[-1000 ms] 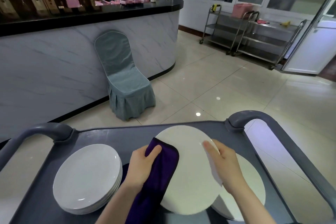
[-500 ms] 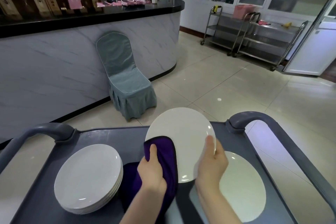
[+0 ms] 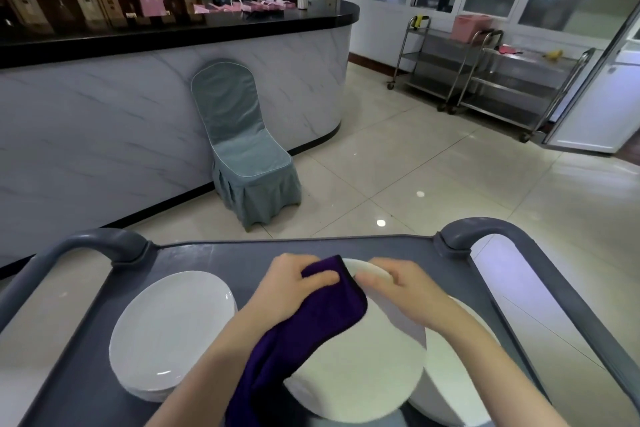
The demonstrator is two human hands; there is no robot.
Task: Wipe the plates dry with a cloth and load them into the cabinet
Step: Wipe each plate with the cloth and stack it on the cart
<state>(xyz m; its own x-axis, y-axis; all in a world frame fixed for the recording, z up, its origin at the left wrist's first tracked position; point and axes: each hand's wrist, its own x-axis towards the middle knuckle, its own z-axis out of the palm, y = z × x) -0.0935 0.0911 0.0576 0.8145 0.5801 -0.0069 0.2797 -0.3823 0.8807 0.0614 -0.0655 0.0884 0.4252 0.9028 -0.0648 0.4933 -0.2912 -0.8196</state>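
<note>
Over the cart (image 3: 214,253), left hand (image 3: 287,288) clutches cloth (image 3: 311,326) against plate (image 3: 363,371), right hand (image 3: 405,291) gripping its one-o'clock rim: wiping, probably flipping next.

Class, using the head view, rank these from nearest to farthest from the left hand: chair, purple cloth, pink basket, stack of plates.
1. Purple cloth, gripped in the left hand.
2. Stack of plates, on the cart to its left.
3. Chair, on the floor beside the counter.
4. Pink basket, on the far steel trolley, right.

Left grip (image 3: 291,284) pinches cloth (image 3: 311,329) onto plate (image 3: 360,374) held by right grip (image 3: 405,288).
</note>
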